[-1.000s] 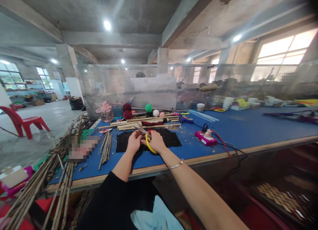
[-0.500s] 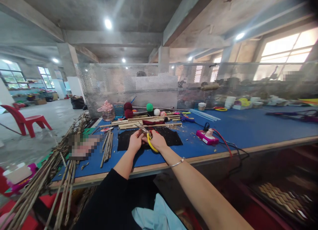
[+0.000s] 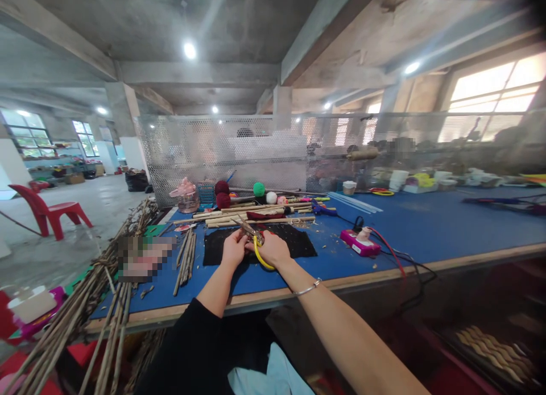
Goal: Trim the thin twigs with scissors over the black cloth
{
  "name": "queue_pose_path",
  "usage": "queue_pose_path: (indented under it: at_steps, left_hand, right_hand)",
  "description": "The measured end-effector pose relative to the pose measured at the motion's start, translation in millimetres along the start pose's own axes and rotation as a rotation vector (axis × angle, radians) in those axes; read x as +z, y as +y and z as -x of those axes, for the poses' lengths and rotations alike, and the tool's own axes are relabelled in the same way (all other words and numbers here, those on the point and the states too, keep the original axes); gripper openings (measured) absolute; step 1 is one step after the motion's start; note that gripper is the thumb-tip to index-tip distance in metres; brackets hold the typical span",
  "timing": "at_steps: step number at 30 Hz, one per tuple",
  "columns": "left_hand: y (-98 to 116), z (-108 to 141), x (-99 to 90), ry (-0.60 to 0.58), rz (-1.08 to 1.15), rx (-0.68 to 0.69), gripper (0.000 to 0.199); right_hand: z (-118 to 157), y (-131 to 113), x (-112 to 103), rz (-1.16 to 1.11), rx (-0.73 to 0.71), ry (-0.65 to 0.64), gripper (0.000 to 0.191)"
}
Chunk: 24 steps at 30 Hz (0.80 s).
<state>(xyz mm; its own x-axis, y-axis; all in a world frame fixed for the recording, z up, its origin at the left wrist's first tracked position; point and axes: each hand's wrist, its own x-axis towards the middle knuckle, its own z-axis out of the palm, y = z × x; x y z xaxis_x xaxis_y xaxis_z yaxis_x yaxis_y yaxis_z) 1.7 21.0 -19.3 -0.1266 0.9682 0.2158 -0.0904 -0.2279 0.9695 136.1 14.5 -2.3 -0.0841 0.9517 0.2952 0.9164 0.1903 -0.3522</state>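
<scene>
My right hand [image 3: 273,248] is closed round a pair of scissors [image 3: 263,260] with a yellow handle; one handle loop hangs below the hand. The metal blades point up and to the left, toward the sticks behind. Close beside it, my left hand [image 3: 234,248] has its fingers pinched together near the blades; what lies between them is too small to make out. Under both hands a black cloth [image 3: 301,241] is spread on the blue table [image 3: 426,230], with small scraps on it. Several pale wooden sticks [image 3: 226,217] lie just beyond the cloth.
Cut twigs [image 3: 186,258] lie left of the cloth, and a bundle of long branches [image 3: 85,287] overhangs the left edge. Yarn balls [image 3: 258,188] and a blue glue gun [image 3: 323,208] sit behind. A pink power strip [image 3: 359,243] with cables stands at right.
The view has shifted slightly, so the table scene sits a little lower and further right. Both hands stay together over the cloth, the scissors still in the right one.
</scene>
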Motion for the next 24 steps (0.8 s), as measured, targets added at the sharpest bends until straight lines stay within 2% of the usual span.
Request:
queue_pose_path:
  at_steps: [5, 11, 17, 20, 24]
  left_hand:
    - [-1, -1, -0.8, -0.013, -0.125, 0.010, 0.035]
    - [-3, -3, -1.4, -0.080, -0.133, 0.115, 0.031]
    - [2, 0, -2.2, -0.081, -0.202, 0.113, 0.030]
    - [2, 0, -1.2, -0.104, -0.192, 0.118, 0.025]
    - [-1, 0, 0.7, -0.094, -0.164, 0.030, 0.031]
  right_hand:
    - [4, -4, -6, 0.002, 0.022, -0.015, 0.057]
    - [7, -1, -11, 0.020, 0.036, -0.026, 0.059]
    - [12, -1, -12, 0.045, 0.072, 0.003, 0.057]
    - [19, -1, -10, 0.064, 0.077, 0.049, 0.057]
    - [25, 3, -5, 0.019, 0.101, 0.171, 0.053]
